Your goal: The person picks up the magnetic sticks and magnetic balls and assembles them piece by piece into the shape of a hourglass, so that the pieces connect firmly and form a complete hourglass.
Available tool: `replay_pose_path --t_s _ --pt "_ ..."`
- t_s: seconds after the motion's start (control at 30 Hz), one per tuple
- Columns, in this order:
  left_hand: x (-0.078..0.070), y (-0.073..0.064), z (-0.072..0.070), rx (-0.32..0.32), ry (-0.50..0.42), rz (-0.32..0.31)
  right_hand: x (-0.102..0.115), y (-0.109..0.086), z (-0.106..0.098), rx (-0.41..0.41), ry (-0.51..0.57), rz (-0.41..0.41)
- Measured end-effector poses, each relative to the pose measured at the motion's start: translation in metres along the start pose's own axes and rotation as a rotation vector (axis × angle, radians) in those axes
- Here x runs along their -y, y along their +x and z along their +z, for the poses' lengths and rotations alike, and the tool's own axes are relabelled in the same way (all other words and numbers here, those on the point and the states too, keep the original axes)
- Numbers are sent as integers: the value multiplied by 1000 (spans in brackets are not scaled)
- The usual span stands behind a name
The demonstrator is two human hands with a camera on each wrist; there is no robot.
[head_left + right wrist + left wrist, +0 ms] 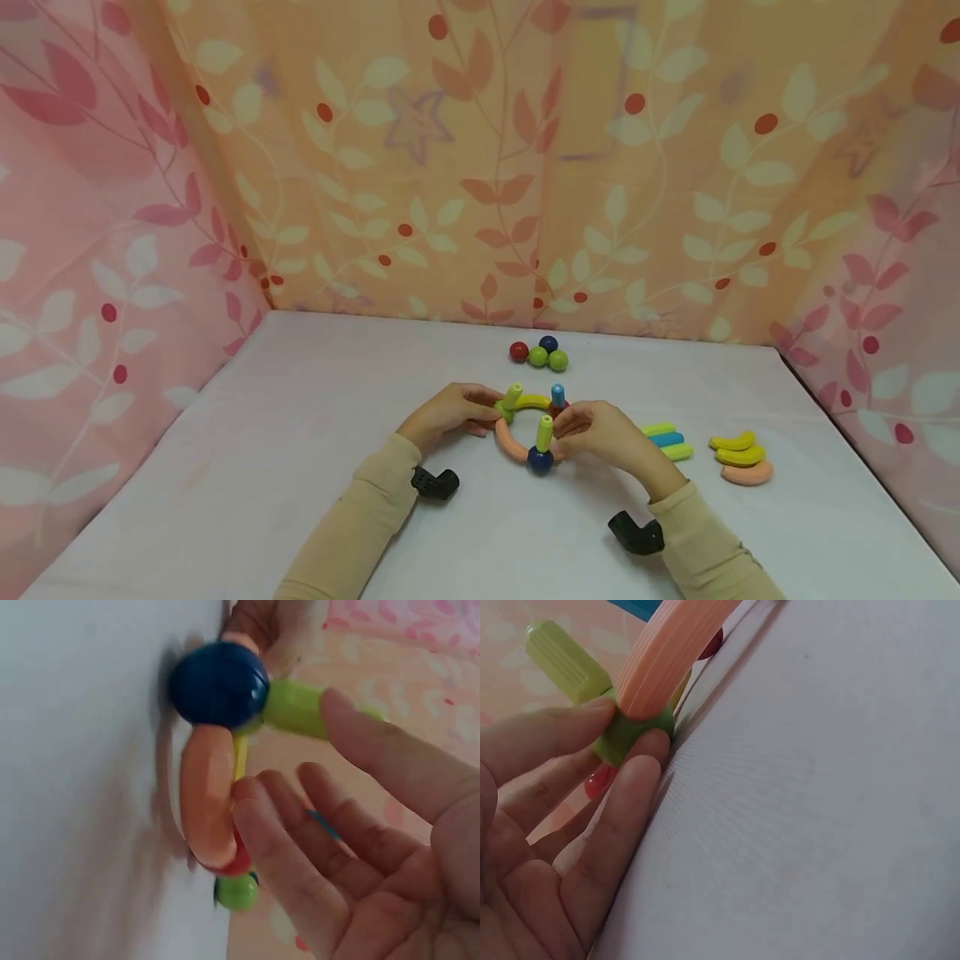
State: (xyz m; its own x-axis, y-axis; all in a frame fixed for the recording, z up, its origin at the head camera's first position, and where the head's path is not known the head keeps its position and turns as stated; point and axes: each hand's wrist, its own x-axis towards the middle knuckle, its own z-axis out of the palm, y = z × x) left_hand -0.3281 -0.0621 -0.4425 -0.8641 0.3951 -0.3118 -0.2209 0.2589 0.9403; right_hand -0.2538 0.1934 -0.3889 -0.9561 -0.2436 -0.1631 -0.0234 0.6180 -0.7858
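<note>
A ring of curved toy pieces joined by balls lies on the table: a yellow curve (534, 402) at the back, an orange curve (512, 443) front left, another orange curve (208, 795) front right. Short rods stand up from the green ball (626, 739), the dark blue ball (540, 461) and the red ball; two are lime, one is a blue rod (557, 395). My left hand (453, 412) pinches the green ball between thumb and fingers. Beside the ring's right side, my right hand (600, 432) has loosely bent, spread fingers, its thumb overlapping the lime rod (296, 709) in the right wrist view.
Behind the ring sit several loose balls, among them a red ball (518, 352). To the right lie lime and blue rods (667, 439), then yellow curves (738, 456) and an orange curve (747, 474). Patterned curtains (487, 167) enclose the white table (300, 400).
</note>
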Motion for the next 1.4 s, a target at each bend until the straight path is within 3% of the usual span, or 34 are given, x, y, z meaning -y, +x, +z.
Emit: replay_pose_path --t_s 0.1,0.2,0.37,0.57,0.77,0.97,1.17,1.4 --pt "-2 -4 -2 1 44 13 -4 -1 -7 0 -119 -11" --pt "-4 -6 -4 23 76 24 -10 1 -12 13 -171 -20" --pt "-10 -8 -4 53 167 59 -21 9 -14 -3 -99 35" --pt "-20 -11 4 1 271 152 -23 26 -9 -36 5 124" --pt "-18 -11 9 -14 242 145 -18 36 -9 10 34 184" --pt "-15 -10 10 -11 223 161 -13 35 -6 35 -10 279" --pt "-12 -6 8 -47 188 138 -10 36 -2 9 38 275" --pt "-12 -5 9 -41 160 126 -15 34 -1 -22 87 262"
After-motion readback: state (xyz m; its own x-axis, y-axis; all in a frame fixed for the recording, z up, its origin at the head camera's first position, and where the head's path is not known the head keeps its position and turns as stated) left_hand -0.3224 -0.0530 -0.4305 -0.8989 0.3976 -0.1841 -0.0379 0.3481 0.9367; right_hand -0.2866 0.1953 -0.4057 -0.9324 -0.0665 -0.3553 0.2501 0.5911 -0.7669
